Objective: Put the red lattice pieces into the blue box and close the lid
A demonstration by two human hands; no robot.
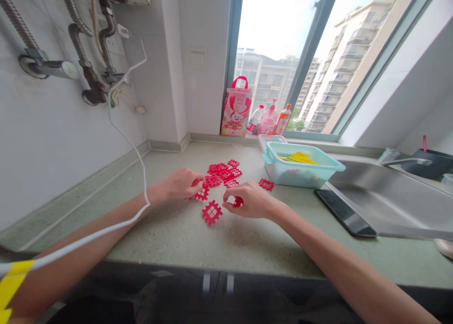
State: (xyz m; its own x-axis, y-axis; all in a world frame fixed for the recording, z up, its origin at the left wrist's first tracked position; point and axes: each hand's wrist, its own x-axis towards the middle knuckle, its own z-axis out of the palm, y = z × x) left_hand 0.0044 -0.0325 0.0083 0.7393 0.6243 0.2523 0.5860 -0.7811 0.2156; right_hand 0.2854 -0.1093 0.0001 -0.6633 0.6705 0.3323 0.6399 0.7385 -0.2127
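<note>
My left hand (184,183) is closed on a red notched square piece (202,192), its fingertips pinching the left side. Opposite it, my right hand (249,200) curls its fingers, with a red piece (238,201) showing inside the curl. Between and slightly below the hands, a red square piece with a windowed centre (212,213) shows, held by neither hand. Behind the hands several more red pieces (225,174) lie in a loose, overlapping pile on the counter (170,239). One separate red piece (266,184) lies right of the pile, near the light-blue basket.
A light-blue basket (300,175) holds yellow pieces. Right of it are a black phone (345,213) and a steel sink (396,196). Bottles (268,121) and a pink bag (237,111) stand by the window. A white cable (145,173) hangs across my left arm.
</note>
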